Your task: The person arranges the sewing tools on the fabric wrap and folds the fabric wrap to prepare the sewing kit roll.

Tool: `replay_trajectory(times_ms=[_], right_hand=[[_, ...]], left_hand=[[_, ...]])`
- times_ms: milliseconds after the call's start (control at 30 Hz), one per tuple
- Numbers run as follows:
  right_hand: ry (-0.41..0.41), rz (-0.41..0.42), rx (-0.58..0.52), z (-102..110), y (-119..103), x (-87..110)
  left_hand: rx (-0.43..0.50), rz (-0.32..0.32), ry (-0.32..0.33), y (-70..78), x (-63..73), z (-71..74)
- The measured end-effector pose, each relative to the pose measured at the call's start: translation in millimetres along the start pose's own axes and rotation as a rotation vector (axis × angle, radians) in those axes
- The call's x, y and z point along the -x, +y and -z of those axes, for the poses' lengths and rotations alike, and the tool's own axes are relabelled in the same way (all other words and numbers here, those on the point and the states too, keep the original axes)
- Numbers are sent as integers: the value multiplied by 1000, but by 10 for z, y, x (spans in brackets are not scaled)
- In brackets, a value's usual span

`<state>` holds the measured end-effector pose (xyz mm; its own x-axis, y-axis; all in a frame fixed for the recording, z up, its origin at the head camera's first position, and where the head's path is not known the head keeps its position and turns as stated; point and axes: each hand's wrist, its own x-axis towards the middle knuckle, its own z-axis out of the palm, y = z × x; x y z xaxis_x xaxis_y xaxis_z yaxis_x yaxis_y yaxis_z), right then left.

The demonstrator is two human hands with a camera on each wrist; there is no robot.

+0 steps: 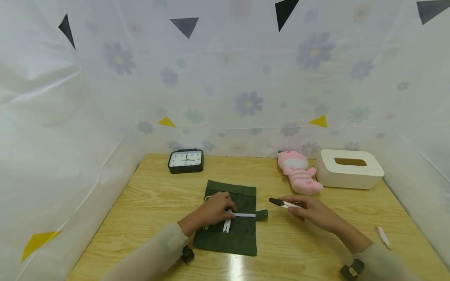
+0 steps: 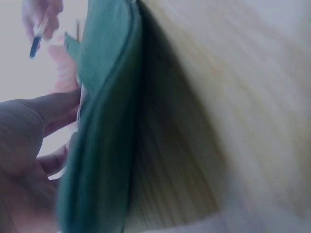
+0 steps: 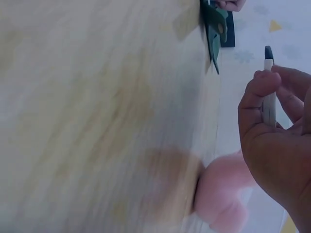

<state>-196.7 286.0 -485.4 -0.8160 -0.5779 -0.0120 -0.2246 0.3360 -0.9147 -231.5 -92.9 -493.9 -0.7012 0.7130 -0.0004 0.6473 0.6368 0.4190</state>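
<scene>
In the head view, your right hand [image 1: 316, 212] pinches the pen [image 1: 286, 205], its cap [image 1: 275, 201] projecting leftward from those fingers toward the green pouch [image 1: 242, 244]. The pen's long axis runs roughly along the white band [image 1: 245, 215], across the slim white tool [image 1: 226, 225] below it. Your left hand [image 1: 216, 208] is nearer the band, fingers bent at it; you cannot tell whether they pinch. In the left wrist view, those fingertips are hidden behind the pouch's edge. In the right wrist view, the cap stands clear beyond your gripping thumb and fingers.
</scene>
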Motion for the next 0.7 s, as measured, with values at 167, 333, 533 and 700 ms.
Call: replay_trajectory(times_ms=[167,333,533,700], right_hand=[[37,-13,13,-79,-52,-256],[166,-98,-106,-202,-33,-487],[249,-100,-318,-365,10,-697],[249,-46,-317,-507,4,-870]], left_hand=[[-113,19,-1,70,-76,-50],[-145,28,-3,73,-107,-89],[-60,46,22,50,-106,-109],[-2,62,39,14,-111,-121]])
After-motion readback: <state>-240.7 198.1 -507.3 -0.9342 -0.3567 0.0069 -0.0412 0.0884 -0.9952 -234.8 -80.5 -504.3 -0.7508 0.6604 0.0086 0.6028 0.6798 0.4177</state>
